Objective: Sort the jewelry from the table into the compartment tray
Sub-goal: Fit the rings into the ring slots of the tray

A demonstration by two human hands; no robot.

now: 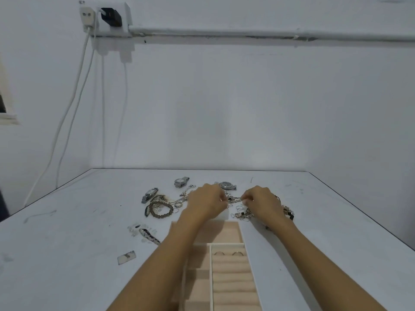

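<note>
A pink-lined compartment tray (pixel 243 242) lies at the near middle of the table, with two rings (pixel 228 253) in its ring rolls. Beyond it spreads a jewelry pile (pixel 243 213) of silver chains and rings. My left hand (pixel 206 202) and my right hand (pixel 261 202) are both over the pile, each pinching one end of a thin silver chain (pixel 234 200) stretched between them. A beaded bracelet (pixel 161 209) lies left of my left hand. Three watches lie around the pile: one far left (pixel 150 194), one at the back (pixel 180 182), one behind my hands (pixel 227 185).
A dark patterned strap-like piece (pixel 149 236) and a small clear packet (pixel 126 257) lie on the white table (pixel 67 232) left of the tray. White cables (pixel 74 104) hang from a wall socket at the far left. The table's right edge runs diagonally close to my right arm.
</note>
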